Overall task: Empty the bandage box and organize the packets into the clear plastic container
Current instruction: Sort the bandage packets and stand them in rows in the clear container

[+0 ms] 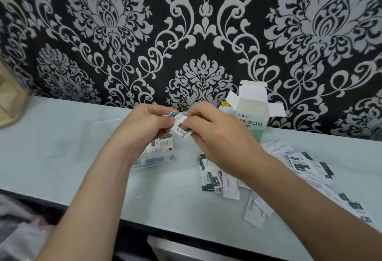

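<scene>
Plainly, a few small white packets (181,129) with dark green print are pinched between the left hand (142,125) and right hand (217,136), fingers of both curled on them; beneath the left hand lies the clear plastic container (158,158), some packets inside; behind the right hand stands the bandage box (251,114), flaps open; loose packets (301,164) are scattered under the right forearm.

Sorting bandage packets at the pale counter (62,147)

My left hand (142,124) and right hand (217,136) met mid-frame, both pinching a few small packets (180,129) just above the clear plastic container (155,160), which held some already. The bandage box (252,114) stood upright at two o'clock from my hands, flaps open, against the damask wallpaper (204,33). Loose packets (306,163) lay scattered at four o'clock, partly under my right forearm.
</scene>
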### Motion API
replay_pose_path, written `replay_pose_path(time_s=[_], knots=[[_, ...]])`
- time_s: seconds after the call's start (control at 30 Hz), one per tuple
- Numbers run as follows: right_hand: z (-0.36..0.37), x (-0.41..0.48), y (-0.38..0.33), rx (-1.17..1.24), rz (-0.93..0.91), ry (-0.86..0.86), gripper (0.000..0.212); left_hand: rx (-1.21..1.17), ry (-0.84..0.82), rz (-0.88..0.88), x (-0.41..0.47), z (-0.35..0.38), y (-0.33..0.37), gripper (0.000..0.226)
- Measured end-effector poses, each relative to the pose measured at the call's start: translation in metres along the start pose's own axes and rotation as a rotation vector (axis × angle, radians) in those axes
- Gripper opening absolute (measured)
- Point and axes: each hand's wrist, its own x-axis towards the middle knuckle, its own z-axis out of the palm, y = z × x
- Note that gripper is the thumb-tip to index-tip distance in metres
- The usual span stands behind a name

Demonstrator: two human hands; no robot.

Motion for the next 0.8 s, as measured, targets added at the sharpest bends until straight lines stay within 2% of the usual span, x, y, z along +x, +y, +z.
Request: replay_pose_path(time_s=[0.13, 0.2, 0.27, 0.4, 0.47, 0.6, 0.7, 0.8], knots=[[0.002, 0.02, -0.006, -0.12, -0.031, -0.121, 0.014, 0.23, 0.054, 0.007, 0.015, -0.012, -0.007, 0.02], [0.004, 0.03, -0.006, -0.182, 0.02, -0.199, 0.016, 0.467, 0.128, 0.061, 0.02, -0.015, -0.011, 0.028], [0.005, 0.038, -0.002, -0.227, 0.067, -0.211, 0.018, 0.775, 0.16, 0.142, 0.019, -0.016, -0.013, 0.025], [0.017, 0.055, 0.002, -0.33, 0.093, -0.286, 0.014, 1.053, 0.028, 0.201, 0.014, -0.02, -0.019, 0.028], [0.027, 0.061, 0.003, -0.369, 0.097, -0.346, 0.014, 1.113, -0.054, 0.213, 0.014, -0.021, -0.021, 0.032], [0.045, 0.067, 0.006, -0.385, 0.115, -0.461, 0.016, 1.107, -0.175, 0.112, 0.014, -0.023, -0.022, 0.031], [0.047, 0.071, 0.004, -0.395, 0.09, -0.595, 0.014, 1.121, -0.224, 0.059, 0.016, -0.025, -0.023, 0.047], [0.047, 0.079, 0.003, -0.382, 0.067, -0.743, 0.017, 1.126, -0.265, 0.037, 0.017, -0.025, -0.024, 0.038]])
